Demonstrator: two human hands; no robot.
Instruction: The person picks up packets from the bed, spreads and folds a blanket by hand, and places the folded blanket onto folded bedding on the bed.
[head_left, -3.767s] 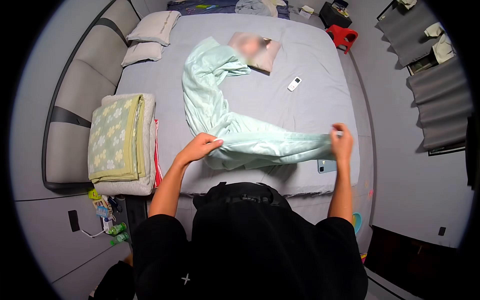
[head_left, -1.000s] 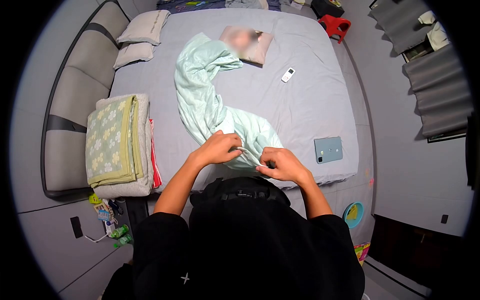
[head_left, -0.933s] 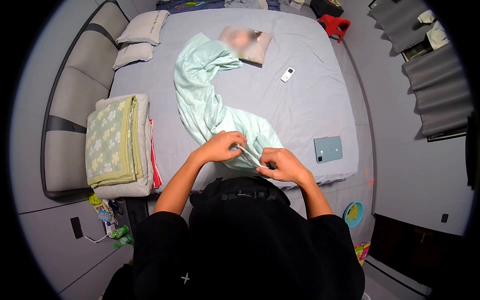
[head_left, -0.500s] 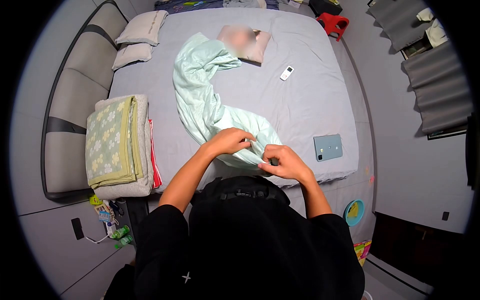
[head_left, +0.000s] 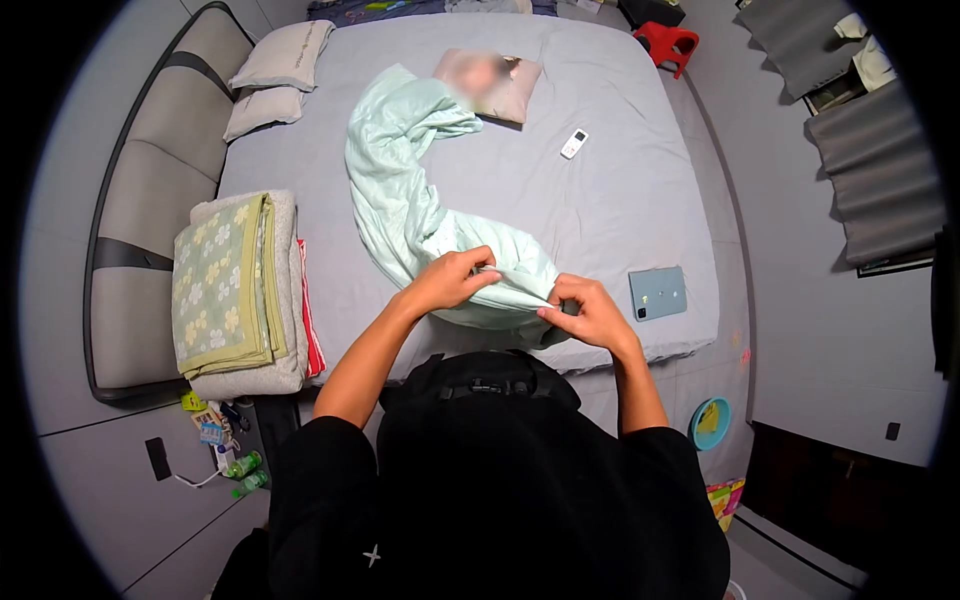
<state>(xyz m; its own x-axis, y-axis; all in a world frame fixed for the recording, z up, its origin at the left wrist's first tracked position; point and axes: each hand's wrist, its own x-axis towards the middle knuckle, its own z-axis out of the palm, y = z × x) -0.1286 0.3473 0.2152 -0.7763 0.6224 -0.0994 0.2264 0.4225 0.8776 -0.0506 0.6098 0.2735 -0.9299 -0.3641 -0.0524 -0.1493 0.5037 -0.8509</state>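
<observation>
A pale mint-green quilt [head_left: 385,190] lies bunched in a long curve across the grey bed sheet [head_left: 620,210], from the far pillow to the near edge. At its near end, my left hand [head_left: 452,281] pinches a fold of the fabric between thumb and fingers. Farther right along the same edge, my right hand [head_left: 592,309] is closed on the quilt, thumb toward the left. Between the two hands the edge is stretched fairly straight. Part of the quilt's near end hangs below my hands.
Folded bedding with a green floral cover [head_left: 225,285] is stacked at left. A tablet [head_left: 658,293] and a white remote [head_left: 574,144] lie on the right half of the bed. A printed pillow [head_left: 520,95] is at the far side, a blue basin [head_left: 709,424] on the floor.
My hands have moved farther apart, the right one going right and the left slightly left. The quilt's edge between them is now drawn out straighter.
</observation>
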